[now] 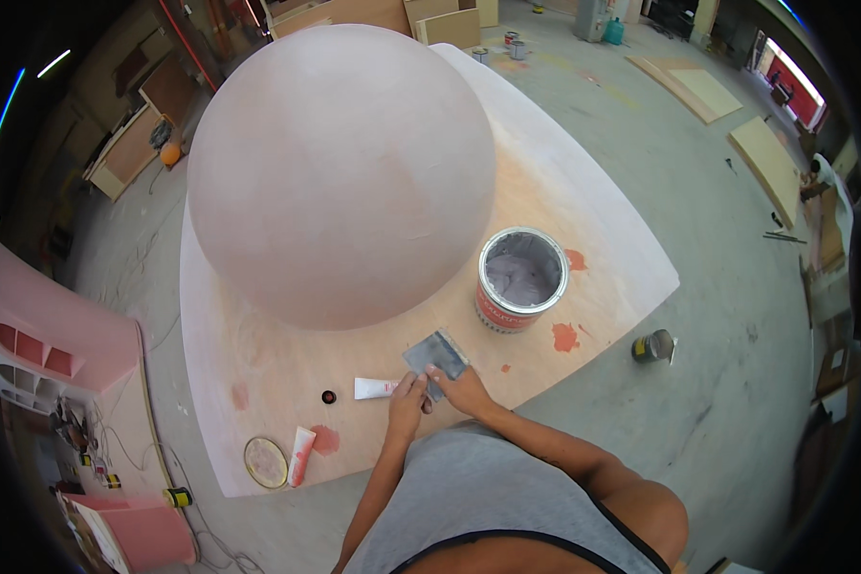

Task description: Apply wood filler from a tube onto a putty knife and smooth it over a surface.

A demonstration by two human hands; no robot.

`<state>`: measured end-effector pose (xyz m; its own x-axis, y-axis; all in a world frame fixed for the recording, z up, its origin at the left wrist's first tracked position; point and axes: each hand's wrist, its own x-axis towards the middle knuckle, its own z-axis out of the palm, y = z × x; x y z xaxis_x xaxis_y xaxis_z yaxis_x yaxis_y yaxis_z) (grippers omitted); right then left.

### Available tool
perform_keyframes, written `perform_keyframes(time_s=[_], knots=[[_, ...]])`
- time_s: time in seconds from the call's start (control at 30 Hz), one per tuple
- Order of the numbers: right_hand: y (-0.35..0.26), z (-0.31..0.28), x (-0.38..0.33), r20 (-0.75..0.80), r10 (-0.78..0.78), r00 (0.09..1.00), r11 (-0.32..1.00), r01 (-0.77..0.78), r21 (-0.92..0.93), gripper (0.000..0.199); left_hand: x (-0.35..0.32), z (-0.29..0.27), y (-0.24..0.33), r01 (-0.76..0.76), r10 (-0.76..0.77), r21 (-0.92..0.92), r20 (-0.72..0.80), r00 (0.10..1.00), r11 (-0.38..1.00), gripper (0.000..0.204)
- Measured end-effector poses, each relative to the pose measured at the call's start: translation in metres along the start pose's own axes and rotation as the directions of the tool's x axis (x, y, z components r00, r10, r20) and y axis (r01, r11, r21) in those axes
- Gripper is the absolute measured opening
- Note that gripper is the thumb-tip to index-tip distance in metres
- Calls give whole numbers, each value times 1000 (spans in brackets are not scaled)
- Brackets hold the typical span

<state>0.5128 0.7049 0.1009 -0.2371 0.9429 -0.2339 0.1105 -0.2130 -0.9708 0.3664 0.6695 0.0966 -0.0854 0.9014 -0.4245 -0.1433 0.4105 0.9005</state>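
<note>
A flat grey putty scraper (435, 356) is gripped in my right hand (461, 390) just above the board, its blade smeared with filler. My left hand (407, 402) is closed beside it, fingers meeting the scraper's lower edge; what they pinch, if anything, is hidden. A white tube (374, 387) runs up to my left hand, its near end covered by the fingers. To the right stands an open tin (523, 273) of greyish filler. A small black cap (328, 397), a red-and-white tube (300, 457) and a round lid (265, 462) lie to the left.
A large pale dome (340, 177) rises from the wooden board (287, 373), which bears reddish smears. On the floor to the right sits a small dark can (652, 346). Pink curved furniture (67, 325) and cables stand left; wood panels (767, 170) lie far right.
</note>
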Motion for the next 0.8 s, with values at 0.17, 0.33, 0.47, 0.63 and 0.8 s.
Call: perform_keyframes(time_s=[0.17, 0.33, 0.47, 0.63, 0.8], knots=[[5, 1, 3, 43, -39, 998, 987, 45, -157, 31, -8, -8, 1, -9, 14, -101, 48, 999, 995, 35], [6, -9, 8, 16, 59, 998, 996, -58, -64, 39, -14, -6, -1, 53, -49, -127, 33, 998, 990, 32], [15, -6, 3, -11, -126, 992, 978, 122, -168, 49, -23, 4, -5, -28, 33, -124, 42, 999, 992, 27], [-4, -21, -19, 146, 115, 983, 990, -101, -97, 45, -41, 24, -13, -55, 61, -153, 34, 998, 987, 24], [12, -29, -44, 82, 62, 995, 989, -73, 132, 43, -75, 66, -12, -99, 87, -192, -68, 994, 976, 24]])
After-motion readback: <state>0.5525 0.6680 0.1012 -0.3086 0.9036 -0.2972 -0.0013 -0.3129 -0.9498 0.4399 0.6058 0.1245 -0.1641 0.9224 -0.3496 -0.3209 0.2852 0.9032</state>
